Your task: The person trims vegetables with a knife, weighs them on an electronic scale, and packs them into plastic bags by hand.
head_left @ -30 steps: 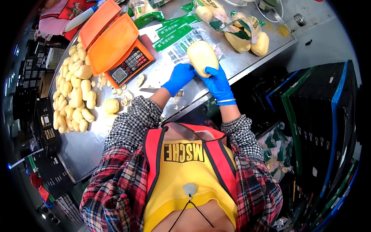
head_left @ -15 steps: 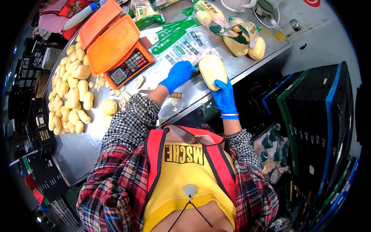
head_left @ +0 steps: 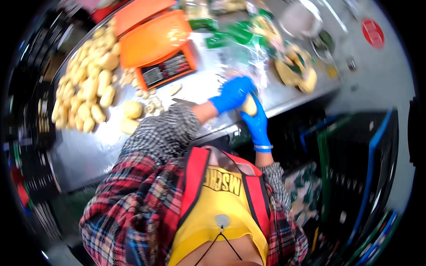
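Observation:
A peeled, pale-yellow potato [head_left: 249, 105] is gripped from below by my right hand [head_left: 256, 126], in a blue glove. Over its upper end lies my left hand [head_left: 234, 94], also gloved in blue and smeared by motion. The left fingers are curled, and what they hold, if anything, is hidden. Just beyond both hands lies a clear plastic bag [head_left: 249, 60] with green print. To the left of my left wrist, a knife-like blade [head_left: 184, 102] rests on the metal table [head_left: 84, 155].
An orange scale [head_left: 155, 42] stands left of the bag, beside a large heap of peeled potatoes [head_left: 91, 86]. Trimmings [head_left: 153, 104] lie before it. Packed bags [head_left: 295, 66] sit at the right. Stacked black crates [head_left: 355, 164] rise beside the table's right edge.
My left hand has come across to the potato and now covers its upper end. The right hand still holds the potato, which is now mostly hidden. The whole view has shifted and blurred.

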